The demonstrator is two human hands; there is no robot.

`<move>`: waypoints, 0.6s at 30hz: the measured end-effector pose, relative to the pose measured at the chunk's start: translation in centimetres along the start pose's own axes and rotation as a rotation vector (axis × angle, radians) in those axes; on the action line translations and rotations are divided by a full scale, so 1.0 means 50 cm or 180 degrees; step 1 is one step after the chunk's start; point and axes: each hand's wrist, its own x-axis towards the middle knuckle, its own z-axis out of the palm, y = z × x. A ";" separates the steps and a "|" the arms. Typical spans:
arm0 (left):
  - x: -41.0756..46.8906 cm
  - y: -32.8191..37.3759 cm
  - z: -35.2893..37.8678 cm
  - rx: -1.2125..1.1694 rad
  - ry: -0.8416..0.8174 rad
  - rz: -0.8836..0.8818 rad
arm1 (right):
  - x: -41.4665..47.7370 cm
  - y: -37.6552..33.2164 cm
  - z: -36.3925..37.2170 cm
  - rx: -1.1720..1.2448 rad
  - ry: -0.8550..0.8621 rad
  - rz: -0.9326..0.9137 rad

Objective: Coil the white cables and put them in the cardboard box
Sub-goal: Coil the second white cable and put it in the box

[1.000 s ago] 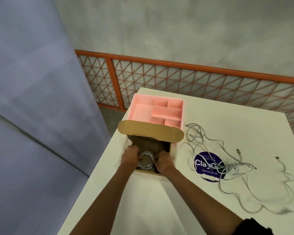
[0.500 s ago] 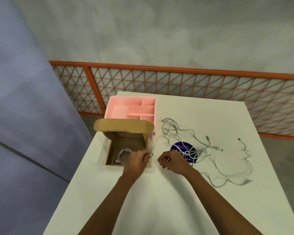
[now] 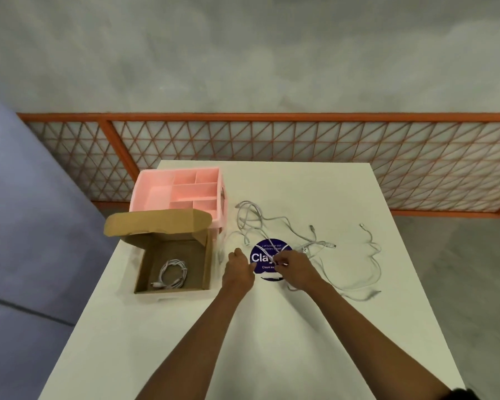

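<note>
Head view. The cardboard box sits open at centre left, with one coiled cable on its floor. We judge the first cable done and the second just being picked up.

The loose white cables sprawl right of centre across the table and over a blue sticker.

The right hand has its fingertips pinched on a strand over the sticker. The left hand is just beside it with fingers curled; we cannot tell if it has hold of anything.

Next call, as we read it: work one cable free of the tangle, then wind it into loops.

The pink organiser behind the box is untouched.
</note>
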 end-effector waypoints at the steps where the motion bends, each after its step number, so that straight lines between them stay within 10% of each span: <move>1: 0.004 0.006 0.004 0.0011 0.0041 -0.0119 | 0.003 0.001 0.002 0.0031 -0.0049 0.0019; 8: 0.027 0.027 0.009 0.0178 0.0255 -0.0130 | 0.021 0.005 0.003 0.0398 -0.0094 -0.0179; 14: 0.014 0.058 -0.038 -0.0758 0.0702 0.0689 | 0.042 -0.054 -0.059 0.0924 0.0939 -0.0866; 18: -0.004 0.090 -0.102 -0.1206 0.0629 0.0896 | 0.050 -0.092 -0.111 0.0801 0.0431 -0.1260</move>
